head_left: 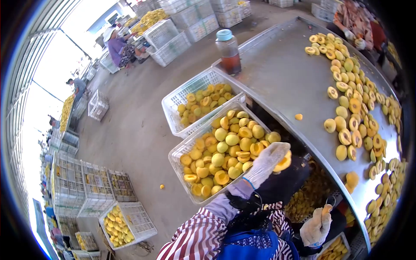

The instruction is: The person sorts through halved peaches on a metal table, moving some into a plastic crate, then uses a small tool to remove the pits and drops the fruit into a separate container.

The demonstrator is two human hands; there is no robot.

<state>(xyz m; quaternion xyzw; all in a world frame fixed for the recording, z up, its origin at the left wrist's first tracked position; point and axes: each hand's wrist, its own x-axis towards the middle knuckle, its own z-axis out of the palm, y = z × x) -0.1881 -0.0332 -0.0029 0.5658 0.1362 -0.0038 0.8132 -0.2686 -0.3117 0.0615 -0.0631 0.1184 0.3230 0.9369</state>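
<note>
My left hand (271,159), in a pale knitted glove, is closed on a yellow halved fruit (282,163) at the right edge of a white crate (177,161) full of fruit halves (222,147). Lower right, my right hand (315,227), also gloved, is wrapped round a small tool (330,202) with a ring-like metal end, below the table's edge. A metal table (281,69) on the right carries many cut fruits (345,136), some with pits showing. Beside the first crate sits a second white crate (171,104) with fruit halves.
A bottle with a blue lid (229,52) stands at the table's left corner. Crates (69,184) are stacked at left, near a tilted fruit crate (125,227). Another person (353,24) works across the table; a seated person (116,47) is farther back. Fruit lies beneath the table.
</note>
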